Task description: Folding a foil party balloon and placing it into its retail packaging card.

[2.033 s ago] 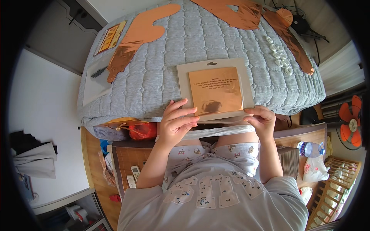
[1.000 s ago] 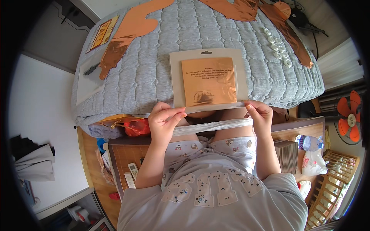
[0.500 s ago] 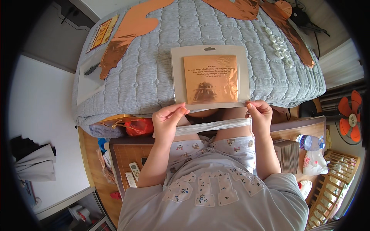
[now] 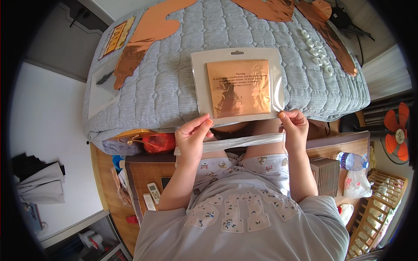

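Between both hands I hold a clear plastic package (image 4: 201,93) with a hang hole at its top and a folded copper-coloured foil sheet (image 4: 240,98) inside. Thumb and fingers of my left hand (image 4: 193,131) pinch its lower left corner. At the lower right corner, my right hand (image 4: 295,124) grips it the same way. The package is raised over the near edge of the bed, its printed side toward me. Flat copper foil balloons lie beyond it: one at the left (image 4: 146,37), one at the far middle (image 4: 272,9) and one at the right (image 4: 333,41).
Several small white ribbon rolls (image 4: 319,54) lie on the grey quilted bed (image 4: 170,78). Another clear bag (image 4: 102,93) and a yellow printed card (image 4: 115,38) are at its left. An orange-bladed fan (image 4: 396,137), a water bottle (image 4: 352,161) and a brown stack (image 4: 324,176) stand right.
The package has tilted slightly and its glare has shifted to the right edge. Both hands keep their pinch on its lower corners.
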### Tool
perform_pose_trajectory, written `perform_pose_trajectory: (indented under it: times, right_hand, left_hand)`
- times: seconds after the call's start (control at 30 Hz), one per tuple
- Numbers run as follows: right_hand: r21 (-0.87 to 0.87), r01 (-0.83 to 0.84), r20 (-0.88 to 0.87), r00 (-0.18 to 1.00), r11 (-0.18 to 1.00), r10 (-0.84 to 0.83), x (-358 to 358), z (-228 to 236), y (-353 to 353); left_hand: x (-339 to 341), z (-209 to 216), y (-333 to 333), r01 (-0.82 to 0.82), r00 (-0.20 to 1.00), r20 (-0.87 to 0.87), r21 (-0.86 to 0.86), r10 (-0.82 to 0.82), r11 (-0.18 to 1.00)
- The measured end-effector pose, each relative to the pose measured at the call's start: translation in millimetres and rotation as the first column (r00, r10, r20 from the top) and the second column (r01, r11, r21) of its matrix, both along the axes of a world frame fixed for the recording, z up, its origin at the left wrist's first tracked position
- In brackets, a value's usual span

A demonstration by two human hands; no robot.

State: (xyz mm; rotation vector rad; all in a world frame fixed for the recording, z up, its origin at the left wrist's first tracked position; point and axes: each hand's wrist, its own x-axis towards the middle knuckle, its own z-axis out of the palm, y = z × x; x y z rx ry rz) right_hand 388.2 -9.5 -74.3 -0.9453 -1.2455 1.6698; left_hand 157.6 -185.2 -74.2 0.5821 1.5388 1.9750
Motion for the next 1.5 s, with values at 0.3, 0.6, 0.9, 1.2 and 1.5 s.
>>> perform_pose_trajectory:
  times: [0.3,0.6,0.9,1.2,1.5]
  right_hand:
    - [0.042,0.000,0.010,1.000,0.999,0.000,1.9,-2.4,1.0]
    - [0.067,0.001,0.021,1.000,0.998,-0.003,2.0,0.5,-1.6]
    - [0.087,-0.004,0.049,0.999,0.996,0.000,1.3,4.5,-4.3]
    - [0.076,0.003,0.033,0.999,0.997,-0.005,1.4,4.5,-3.9]
    - [0.019,-0.014,0.046,0.999,1.000,0.013,2.8,16.0,-7.1]
  left_hand:
    - [0.6,-1.3,-2.6,-0.020,0.999,-0.031,-0.059,0.018,0.998]
    - [-2.0,-3.5,-7.5,0.012,0.987,-0.157,-0.049,-0.020,0.999]
    - [-6.1,-7.1,-10.1,0.026,0.982,-0.184,-0.059,-0.037,0.998]
    - [-7.5,-1.0,-10.6,0.066,0.993,-0.096,-0.010,-0.067,0.998]
    - [-5.2,0.2,-7.6,0.046,0.996,-0.082,-0.002,-0.046,0.999]
